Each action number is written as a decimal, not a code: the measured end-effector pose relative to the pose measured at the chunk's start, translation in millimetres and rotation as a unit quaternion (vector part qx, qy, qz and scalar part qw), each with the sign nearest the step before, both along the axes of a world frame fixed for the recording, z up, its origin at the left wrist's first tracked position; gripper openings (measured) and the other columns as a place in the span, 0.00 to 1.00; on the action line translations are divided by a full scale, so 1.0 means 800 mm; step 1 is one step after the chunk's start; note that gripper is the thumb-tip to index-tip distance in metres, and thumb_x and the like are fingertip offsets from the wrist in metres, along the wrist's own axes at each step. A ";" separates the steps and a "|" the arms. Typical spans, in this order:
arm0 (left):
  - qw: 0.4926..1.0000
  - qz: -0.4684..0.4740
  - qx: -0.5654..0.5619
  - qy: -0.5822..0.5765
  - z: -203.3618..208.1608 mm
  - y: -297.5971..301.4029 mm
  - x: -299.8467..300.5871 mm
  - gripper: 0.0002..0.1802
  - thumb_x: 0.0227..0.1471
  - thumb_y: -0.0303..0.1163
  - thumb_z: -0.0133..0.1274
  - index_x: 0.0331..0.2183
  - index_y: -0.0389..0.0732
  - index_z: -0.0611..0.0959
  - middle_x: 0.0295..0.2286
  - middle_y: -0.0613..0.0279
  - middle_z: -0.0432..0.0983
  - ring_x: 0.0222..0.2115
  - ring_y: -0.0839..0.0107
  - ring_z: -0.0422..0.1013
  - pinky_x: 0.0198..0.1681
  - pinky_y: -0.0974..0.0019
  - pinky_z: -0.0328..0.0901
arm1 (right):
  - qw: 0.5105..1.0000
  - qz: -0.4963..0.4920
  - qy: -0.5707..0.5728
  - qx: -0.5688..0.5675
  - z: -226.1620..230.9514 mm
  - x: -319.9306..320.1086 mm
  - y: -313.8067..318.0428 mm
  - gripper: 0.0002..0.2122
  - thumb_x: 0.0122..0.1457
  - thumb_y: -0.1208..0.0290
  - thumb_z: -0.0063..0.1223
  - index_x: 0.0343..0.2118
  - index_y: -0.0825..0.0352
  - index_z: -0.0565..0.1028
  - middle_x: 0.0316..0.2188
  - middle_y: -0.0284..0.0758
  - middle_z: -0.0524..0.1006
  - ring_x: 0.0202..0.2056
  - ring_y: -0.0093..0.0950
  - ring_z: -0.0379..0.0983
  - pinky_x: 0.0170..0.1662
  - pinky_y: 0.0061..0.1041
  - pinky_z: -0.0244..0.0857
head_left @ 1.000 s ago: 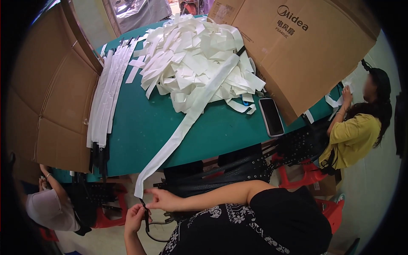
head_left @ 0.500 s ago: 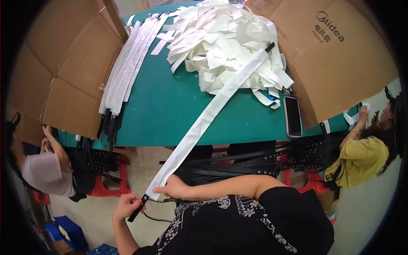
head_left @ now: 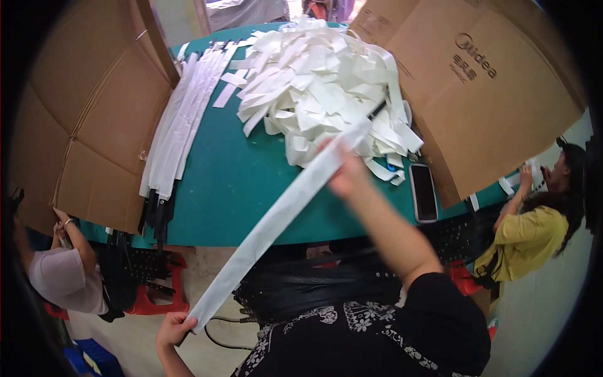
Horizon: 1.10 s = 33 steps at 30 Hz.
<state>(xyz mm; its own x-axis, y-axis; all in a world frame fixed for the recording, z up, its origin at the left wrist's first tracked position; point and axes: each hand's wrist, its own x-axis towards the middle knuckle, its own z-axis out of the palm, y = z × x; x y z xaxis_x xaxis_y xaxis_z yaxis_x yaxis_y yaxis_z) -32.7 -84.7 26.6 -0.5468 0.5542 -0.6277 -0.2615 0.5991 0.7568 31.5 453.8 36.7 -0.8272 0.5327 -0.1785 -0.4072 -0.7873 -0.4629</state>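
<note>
A long black belt in a white sleeve (head_left: 270,229) stretches diagonally from my lower left up over the green table (head_left: 232,182). Its black tip (head_left: 377,110) sticks out at the far end, against a heap of loose white sleeves (head_left: 314,81). My left hand (head_left: 173,328) pinches the near end, thumb on top; little of the black end shows there. Near the far end my right hand (head_left: 347,173), blurred by motion, is closed round the sleeve. More black belts (head_left: 308,276) lie across below the table edge, in front of me.
Sleeved belts (head_left: 182,125) lie in a row at the table's left. Cardboard (head_left: 107,113) stands on the left, and a carton (head_left: 483,100) on the right. A phone (head_left: 423,193) lies beside the heap. People (head_left: 66,273) sit on both sides, near red stools (head_left: 173,292).
My right hand has moved from the near end up along the sleeve to its far part. The left hand still holds the near end, slightly lower, and the sleeve now covers more of the black end.
</note>
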 end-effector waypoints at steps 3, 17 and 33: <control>0.997 0.033 0.014 0.067 0.011 0.016 -0.020 0.08 0.44 0.28 0.54 0.29 0.34 0.79 0.17 0.70 0.71 0.17 0.82 0.65 0.20 0.78 0.60 | 0.964 -0.211 -0.164 0.018 0.049 -0.037 0.159 0.13 0.60 0.66 0.34 0.41 0.70 0.64 0.32 0.40 0.70 0.36 0.33 0.67 0.42 0.34 0.64; 0.913 0.310 0.186 0.190 0.021 0.186 -0.334 0.13 0.53 0.37 0.45 0.34 0.38 0.75 0.15 0.71 0.65 0.11 0.83 0.58 0.12 0.79 0.53 | 0.687 0.032 -0.199 0.698 0.225 -0.374 0.093 0.17 0.52 0.57 0.49 0.37 0.66 0.71 0.32 0.35 0.73 0.31 0.25 0.69 0.34 0.25 0.63; 0.861 -0.055 0.157 0.480 0.028 0.418 -0.098 0.10 0.48 0.28 0.50 0.35 0.35 0.77 0.25 0.66 0.72 0.23 0.82 0.65 0.27 0.77 0.62 | 0.525 0.063 -0.442 0.724 0.021 0.154 0.113 0.10 0.49 0.66 0.52 0.29 0.68 0.76 0.23 0.38 0.76 0.25 0.28 0.72 0.30 0.23 0.64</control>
<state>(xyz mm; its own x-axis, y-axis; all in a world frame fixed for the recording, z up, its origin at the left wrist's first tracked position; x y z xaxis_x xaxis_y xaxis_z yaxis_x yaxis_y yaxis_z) -110.8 249.4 48.8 -0.6637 0.6953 0.2758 0.6205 0.3059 0.7221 154.8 543.9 53.2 -0.8072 0.5902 -0.0063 0.4845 0.6565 -0.5781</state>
